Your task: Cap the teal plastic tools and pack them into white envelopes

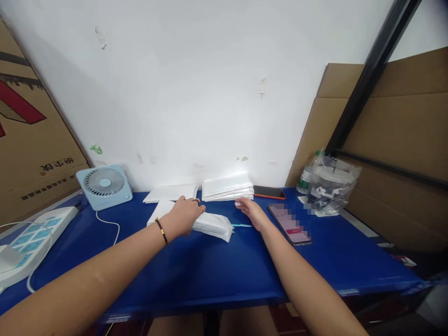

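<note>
My left hand (185, 215) is closed over a white plastic packet (214, 226), its fingers curled on the middle. The packet lies at a slant on the blue table (224, 268), with its crinkled end toward the right. Beside that end, a thin light-blue strip (242, 226) reaches toward my right hand (251, 212). That hand holds nothing I can see; its fingers are stretched out and apart, close to the front right corner of a stack of white envelopes (227, 187). More flat white envelopes (170, 193) lie behind my left hand.
A light-blue fan (104, 185) and a white power strip (35, 240) stand on the left. On the right are a phone with a lit screen (289, 224), an orange-edged phone (269, 192), a bottle (305, 179) and a bagged cup (332, 184). Cardboard (402, 126) lines the side.
</note>
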The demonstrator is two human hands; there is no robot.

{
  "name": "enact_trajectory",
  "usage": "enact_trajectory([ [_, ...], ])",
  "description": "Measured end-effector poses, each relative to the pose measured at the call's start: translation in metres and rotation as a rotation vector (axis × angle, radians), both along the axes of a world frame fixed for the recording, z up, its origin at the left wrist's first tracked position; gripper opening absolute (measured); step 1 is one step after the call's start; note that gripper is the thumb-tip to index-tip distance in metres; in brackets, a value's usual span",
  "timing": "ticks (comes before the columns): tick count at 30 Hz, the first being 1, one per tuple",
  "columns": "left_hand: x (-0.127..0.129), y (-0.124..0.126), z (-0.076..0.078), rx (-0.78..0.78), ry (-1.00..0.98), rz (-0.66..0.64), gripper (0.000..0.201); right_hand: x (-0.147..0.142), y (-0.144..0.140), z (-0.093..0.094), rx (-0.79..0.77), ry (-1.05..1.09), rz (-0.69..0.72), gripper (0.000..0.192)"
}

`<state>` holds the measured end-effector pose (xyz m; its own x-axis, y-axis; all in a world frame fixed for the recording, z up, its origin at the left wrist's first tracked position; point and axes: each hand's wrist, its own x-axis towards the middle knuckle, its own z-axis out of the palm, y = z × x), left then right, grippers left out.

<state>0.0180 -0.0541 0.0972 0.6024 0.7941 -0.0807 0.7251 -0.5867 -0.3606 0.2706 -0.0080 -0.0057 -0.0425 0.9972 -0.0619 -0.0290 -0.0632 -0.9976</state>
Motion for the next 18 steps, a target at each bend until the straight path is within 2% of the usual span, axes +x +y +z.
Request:
enact_trajectory([
  [3, 0.000, -0.004, 0.015, -0.001, 0.042, 0.029, 0.052, 0.008, -0.009, 0.010, 0.128, -0.315, 0.282, 0.049],
  [5, 0.000, -0.005, 0.025, -0.008, 0.059, 0.059, 0.054, 0.010, -0.015, 0.016, 0.192, -0.523, 0.466, 0.066],
  [7, -0.001, -0.005, 0.034, -0.018, 0.063, 0.087, 0.056, 0.009, -0.021, 0.019, 0.260, -0.681, 0.575, 0.088],
  [10, -0.005, -0.004, 0.044, -0.002, 0.075, 0.083, 0.055, 0.004, -0.024, 0.017, 0.335, -0.805, 0.618, 0.100],
  [14, -0.012, -0.005, 0.057, 0.061, 0.075, 0.055, 0.049, -0.006, -0.025, 0.011, 0.364, -0.855, 0.596, 0.095],
  [18, -0.024, -0.006, 0.068, 0.109, 0.041, 0.054, 0.031, -0.013, -0.027, 0.010, 0.392, -0.901, 0.612, 0.089],
])
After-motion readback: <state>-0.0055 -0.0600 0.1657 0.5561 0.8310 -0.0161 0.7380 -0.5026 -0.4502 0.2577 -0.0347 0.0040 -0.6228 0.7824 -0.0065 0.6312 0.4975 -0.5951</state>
